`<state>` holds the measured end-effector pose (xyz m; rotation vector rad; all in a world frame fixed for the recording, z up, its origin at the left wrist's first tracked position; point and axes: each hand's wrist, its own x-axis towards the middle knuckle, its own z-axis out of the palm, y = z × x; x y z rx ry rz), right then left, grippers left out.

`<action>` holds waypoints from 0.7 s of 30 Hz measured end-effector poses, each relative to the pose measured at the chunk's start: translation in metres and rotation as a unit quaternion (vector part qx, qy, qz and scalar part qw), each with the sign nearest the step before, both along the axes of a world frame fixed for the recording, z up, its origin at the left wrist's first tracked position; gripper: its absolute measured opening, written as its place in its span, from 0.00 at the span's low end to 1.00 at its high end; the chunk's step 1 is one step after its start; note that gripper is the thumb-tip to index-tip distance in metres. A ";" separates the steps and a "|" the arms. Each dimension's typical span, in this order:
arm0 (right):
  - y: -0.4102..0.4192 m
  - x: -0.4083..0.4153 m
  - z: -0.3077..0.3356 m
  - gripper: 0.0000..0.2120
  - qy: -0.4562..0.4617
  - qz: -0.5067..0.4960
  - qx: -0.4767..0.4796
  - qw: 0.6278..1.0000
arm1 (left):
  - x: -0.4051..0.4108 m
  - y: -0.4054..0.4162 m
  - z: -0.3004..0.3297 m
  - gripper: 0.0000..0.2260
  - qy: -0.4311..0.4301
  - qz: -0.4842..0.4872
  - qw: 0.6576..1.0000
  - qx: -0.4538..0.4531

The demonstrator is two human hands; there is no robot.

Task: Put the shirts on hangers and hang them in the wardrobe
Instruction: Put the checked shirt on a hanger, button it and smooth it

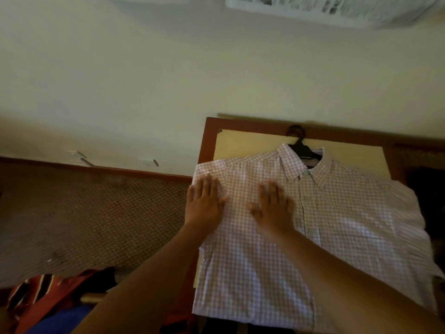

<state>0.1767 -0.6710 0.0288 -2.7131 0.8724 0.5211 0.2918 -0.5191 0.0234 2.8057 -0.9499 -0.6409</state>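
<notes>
You have one checked shirt [337, 213] in front of you, filling the right half of the frame from the middle down to the lower edge. It hangs flat against a pale panel [240, 145] with a reddish-brown frame [207, 141], and whether that panel is a wardrobe door or something else you cannot tell from here. One dark hanger [302, 149] sits inside the collar, and its hook goes up to a dark knob [296, 131] on the top rail of the frame, right of centre.

Both of your hands lie on the shirt's shoulder area, on the left side of the garment. Your left hand [204, 203] rests flat over the sleeve seam near the shirt's left edge, fingers [207, 184] straight and close together, gripping nothing. Your right hand [272, 208] lies flat just beside it, nearer the button line, with fingers [269, 189] likewise straight and slightly spread, pressing the cloth rather than pinching it. The two hands are near each other but apart.

At the lower left of the frame lies a heap of clothes [48, 297]: you can count one red piece with dark and pale stripes and one blue piece below it; anything more is too dark to tell. Patterned brown carpet [96, 213] fills the middle left, and a pale wall [144, 80] takes up the upper half.
</notes>
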 end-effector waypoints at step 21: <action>-0.238 0.072 0.043 0.34 -0.020 0.238 -0.062 0.969 | -0.062 -0.175 -0.015 0.30 -0.087 0.023 0.996 -0.019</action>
